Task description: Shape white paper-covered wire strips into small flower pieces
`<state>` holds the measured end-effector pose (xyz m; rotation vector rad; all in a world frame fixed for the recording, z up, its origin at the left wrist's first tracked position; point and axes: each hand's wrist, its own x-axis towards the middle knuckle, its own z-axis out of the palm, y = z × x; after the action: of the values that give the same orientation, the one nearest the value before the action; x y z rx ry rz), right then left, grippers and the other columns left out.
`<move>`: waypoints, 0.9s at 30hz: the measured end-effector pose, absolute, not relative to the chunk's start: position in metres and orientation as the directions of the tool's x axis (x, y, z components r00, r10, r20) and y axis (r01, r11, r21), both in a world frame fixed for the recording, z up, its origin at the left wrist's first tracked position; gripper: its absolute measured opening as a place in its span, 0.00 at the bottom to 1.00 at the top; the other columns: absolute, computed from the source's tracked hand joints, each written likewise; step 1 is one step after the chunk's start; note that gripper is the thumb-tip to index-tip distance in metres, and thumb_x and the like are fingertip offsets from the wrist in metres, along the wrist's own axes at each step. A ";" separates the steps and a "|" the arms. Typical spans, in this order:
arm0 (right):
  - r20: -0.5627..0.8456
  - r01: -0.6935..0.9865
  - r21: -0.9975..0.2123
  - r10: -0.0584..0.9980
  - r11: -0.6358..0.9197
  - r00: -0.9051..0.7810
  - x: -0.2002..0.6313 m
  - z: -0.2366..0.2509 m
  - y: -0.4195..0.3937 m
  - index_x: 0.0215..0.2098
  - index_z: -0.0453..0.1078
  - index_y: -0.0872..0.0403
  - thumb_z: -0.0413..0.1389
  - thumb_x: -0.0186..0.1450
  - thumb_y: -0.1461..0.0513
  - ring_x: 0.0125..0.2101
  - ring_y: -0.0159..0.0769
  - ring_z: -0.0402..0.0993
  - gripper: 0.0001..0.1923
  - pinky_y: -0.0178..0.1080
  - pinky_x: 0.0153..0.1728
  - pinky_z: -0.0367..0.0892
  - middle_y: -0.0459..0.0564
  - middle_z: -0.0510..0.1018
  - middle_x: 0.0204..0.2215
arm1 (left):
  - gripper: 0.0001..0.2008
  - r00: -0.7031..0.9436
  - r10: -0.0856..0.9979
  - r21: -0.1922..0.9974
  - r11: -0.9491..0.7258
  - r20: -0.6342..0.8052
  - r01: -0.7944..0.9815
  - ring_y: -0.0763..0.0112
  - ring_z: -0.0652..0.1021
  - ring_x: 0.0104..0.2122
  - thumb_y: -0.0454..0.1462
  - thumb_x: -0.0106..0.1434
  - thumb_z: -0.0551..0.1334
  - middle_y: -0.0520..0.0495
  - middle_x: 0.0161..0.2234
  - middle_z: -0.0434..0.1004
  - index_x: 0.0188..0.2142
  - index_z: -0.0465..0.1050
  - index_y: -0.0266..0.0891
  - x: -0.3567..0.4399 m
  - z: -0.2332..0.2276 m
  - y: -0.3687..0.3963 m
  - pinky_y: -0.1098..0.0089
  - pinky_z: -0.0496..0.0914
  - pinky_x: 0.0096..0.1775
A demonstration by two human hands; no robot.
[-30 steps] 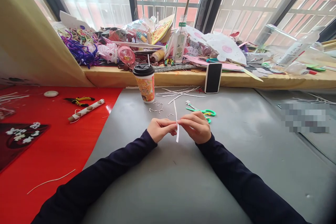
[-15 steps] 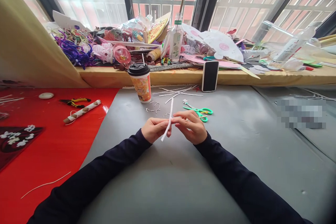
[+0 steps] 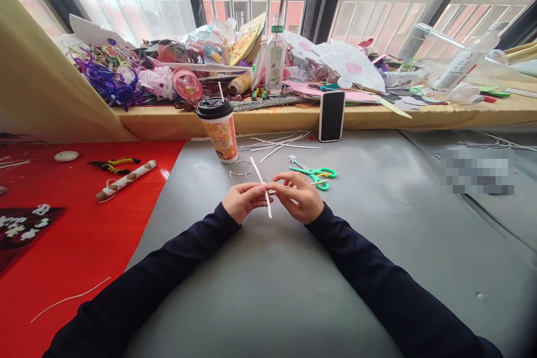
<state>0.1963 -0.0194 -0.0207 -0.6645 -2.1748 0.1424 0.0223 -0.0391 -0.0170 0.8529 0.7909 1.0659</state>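
- White paper strip (image 3: 263,187): pinched between both hands above the middle of the grey table (image 3: 377,246), tilted, top end leaning left.
- Left hand (image 3: 241,201): fingertips closed on the strip.
- Right hand (image 3: 300,198): fingers closed on the strip from the other side.
- Green scissors (image 3: 316,172): just beyond the right hand.
- Lidded cup (image 3: 218,128) and phone (image 3: 331,116): near the table's far edge.

Cup (image 3: 218,128) behind left hand (image 3: 241,201), scissors (image 3: 314,171) behind right hand (image 3: 298,199), phone (image 3: 331,116) leaning on sill behind scissors
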 end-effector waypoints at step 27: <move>0.434 0.167 -0.861 0.865 0.481 -0.251 0.182 -0.022 -0.030 0.33 0.70 0.54 0.54 0.55 0.57 0.29 0.30 0.68 0.11 0.34 0.29 0.66 0.48 0.72 0.29 | 0.15 0.231 0.973 0.988 0.043 -0.008 -0.147 0.66 0.76 0.25 0.40 0.48 0.63 0.46 0.25 0.74 0.32 0.72 0.30 0.029 -0.010 -0.050 0.63 0.72 0.34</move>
<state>0.1824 -0.0297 -0.0225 -0.8867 -1.7157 0.8626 0.0288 -0.0496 -0.0099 1.1809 0.9424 1.0879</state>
